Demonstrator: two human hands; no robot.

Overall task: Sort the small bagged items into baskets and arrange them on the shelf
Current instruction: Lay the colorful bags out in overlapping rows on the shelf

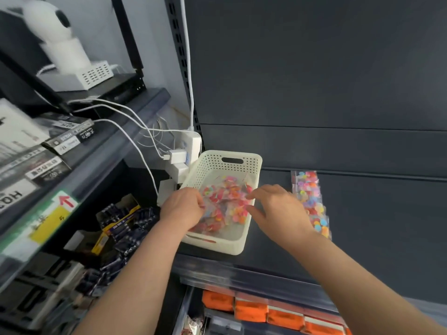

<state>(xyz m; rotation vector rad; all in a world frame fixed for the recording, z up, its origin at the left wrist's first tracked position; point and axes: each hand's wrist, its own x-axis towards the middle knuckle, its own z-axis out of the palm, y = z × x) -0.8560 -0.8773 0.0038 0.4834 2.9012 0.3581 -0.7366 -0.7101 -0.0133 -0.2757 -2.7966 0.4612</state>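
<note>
Room is widest on my right: the dark shelf runs on well past the basket to the frame's edge, under a tall dark back panel. The cream basket stands at the shelf's left end, its far corner just beside a cluster of white chargers and their cables (tight on that side). Its near wall sits close to the shelf's front lip. Just beside its right wall, a row of bags with coloured round pieces lies flat on the shelf, stretching from the back panel toward me.

More bagged items lie heaped inside the basket, toward its near half.

My left grip comes over the near-left rim, back of the hand up, fingers curled down and pinching the edge of the bagged items. My right grip reaches in over the right rim from the side, wrist above the gap between the basket and the row of bags. Its fingers are loosely spread and point left, thumb and forefinger apart, tips at the heap. Both forearms rise from below the shelf lip, well apart, above orange packs on the level beneath.
</note>
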